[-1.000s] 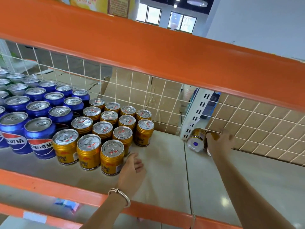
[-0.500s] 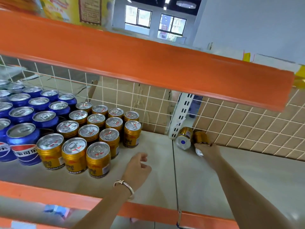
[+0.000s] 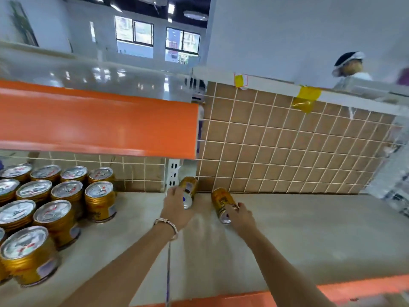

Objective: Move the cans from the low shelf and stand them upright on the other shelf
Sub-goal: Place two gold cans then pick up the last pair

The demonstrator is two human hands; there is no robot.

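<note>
Gold cans (image 3: 222, 201) lie gripped, one per outstretched hand (image 3: 240, 214)

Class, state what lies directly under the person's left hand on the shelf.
A gold can on its side, gripped by the left hand. Its blue-dotted base shows; the fingers hide part of its body.

From my feed the scene is bright and evenly lit, with ceiling lamps (image 3: 195, 15) and windows (image 3: 158, 38) as sources. Their glare streaks the glossy top shelf (image 3: 99, 78). Shadows are soft and faint. Motion blur smears the whole frame, worst at the right edge, and wide-angle distortion bends the orange shelf edge (image 3: 97, 125).
</note>
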